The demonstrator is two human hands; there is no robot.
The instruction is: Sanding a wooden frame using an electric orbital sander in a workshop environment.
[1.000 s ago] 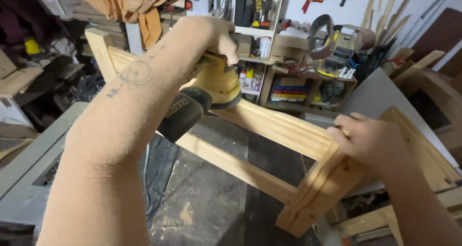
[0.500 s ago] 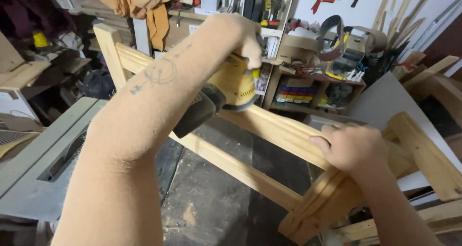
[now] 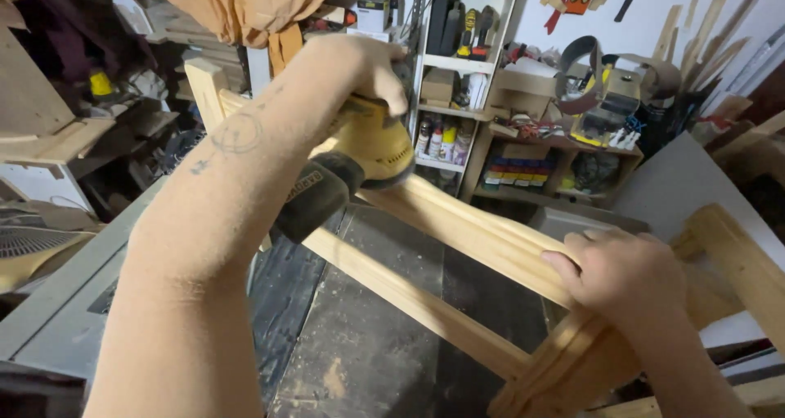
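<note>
We see the left hand [image 3: 364,67] wrapped over the top of a yellow sander [image 3: 372,152], fingers curled down and pressed together over its far side, so the fingertips are mostly hidden. The sander sits on the upper rail [image 3: 482,234] of a wooden frame [image 3: 572,361], at the rail's far left part, with its black dust bag [image 3: 315,193] pointing back toward us along the forearm. The forearm is dusted with fine sawdust.

The right hand [image 3: 625,271] rests on the same rail, near and to the right, close to where the rail meets the frame's corner joint. Its fingers lie side by side, bent over the rail's far edge and gripping it; we cannot tell where the thumb sits.

A lower rail [image 3: 417,304] runs roughly parallel to the upper one, nearer to us, and both join the post at the right. Between the rails we look down on a dark, dusty floor [image 3: 360,361]. A grey table [image 3: 57,320] lies at the near left. Far behind the frame stands a shelf [image 3: 466,62] with tools and spray cans [image 3: 441,140], and to its right a low rack [image 3: 556,152] crowded with boxes and gear. An orange cloth [image 3: 245,5] hangs at the far top left, above the frame's far post [image 3: 204,83].
</note>
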